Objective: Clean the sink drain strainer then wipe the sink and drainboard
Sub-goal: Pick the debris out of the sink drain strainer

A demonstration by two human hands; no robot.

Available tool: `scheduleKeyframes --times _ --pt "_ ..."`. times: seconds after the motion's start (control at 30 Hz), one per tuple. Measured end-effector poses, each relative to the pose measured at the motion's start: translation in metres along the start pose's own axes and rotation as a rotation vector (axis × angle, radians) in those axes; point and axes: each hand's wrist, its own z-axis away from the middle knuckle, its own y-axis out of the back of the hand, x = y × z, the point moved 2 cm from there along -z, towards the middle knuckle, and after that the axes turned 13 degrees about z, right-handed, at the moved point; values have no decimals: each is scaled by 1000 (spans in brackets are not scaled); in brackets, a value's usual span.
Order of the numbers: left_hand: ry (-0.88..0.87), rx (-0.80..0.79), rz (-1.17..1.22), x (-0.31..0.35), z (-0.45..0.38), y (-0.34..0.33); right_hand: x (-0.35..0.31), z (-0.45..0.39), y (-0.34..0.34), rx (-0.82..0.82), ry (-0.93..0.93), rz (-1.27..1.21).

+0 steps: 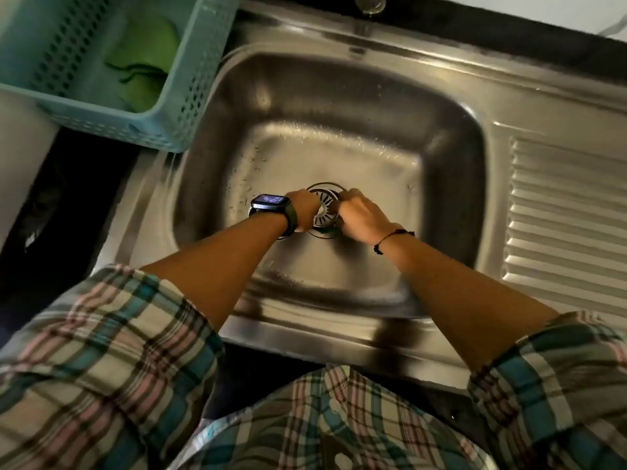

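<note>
A teal basket [142, 79] sits far left. In the sink [451, 154], the left hand [303, 210] and right hand [359, 215] flank the strainer [325, 206] at the drain, fingers curled onto its rim. It looks light, rigid and wet-slick; the rim seems the best hold.

**Sink unit: strainer, basin, drainboard**

Drain strainer [325, 206]: round, metal, with radial slots; seated at the drain opening in the centre of the basin floor, its left and right edges covered by the hands. Whether it is lifted or fully seated cannot be told.

Sink [339, 130]: stainless steel, single rectangular basin with rounded corners; scattered water droplets and small dark specks on the floor and the left wall.

Drainboard [566, 215]: stainless steel, ribbed, joined to the basin's right side, sharing one rim.
</note>
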Motion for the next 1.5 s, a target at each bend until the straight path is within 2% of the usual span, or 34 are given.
scheduleKeyframes --times 0.17,0.37,0.67,0.83,0.9,0.97,1.07,1.17,1.3,1.4,1.5 --pt "40 18 9 -8 -2 8 -15 -17 -12 -5 53 143" --pt "96 41 39 -14 6 13 -28 -31 -14 -44 48 181" --pt "64 85 28 1 14 26 -47 -29 -15 -109 37 75" --pt "71 115 51 2 21 31 -45 -25 -6 25 -19 -94" --pt "71 126 83 5 25 34 -36 -20 3 100 -87 -218" --pt "50 161 136 11 29 40 -20 -10 16 162 -251 -448" --pt "-28 240 212 30 35 52 9 19 40 234 -485 -901" --pt "-101 291 285 50 39 57 32 61 65 270 -590 -1363" --pt "-169 325 358 83 46 54 68 137 91 490 -696 -1657" --pt "-229 337 407 111 53 44 98 200 86 688 -783 -1859" --pt "-294 307 457 138 60 32 117 246 69 765 -925 -1925"
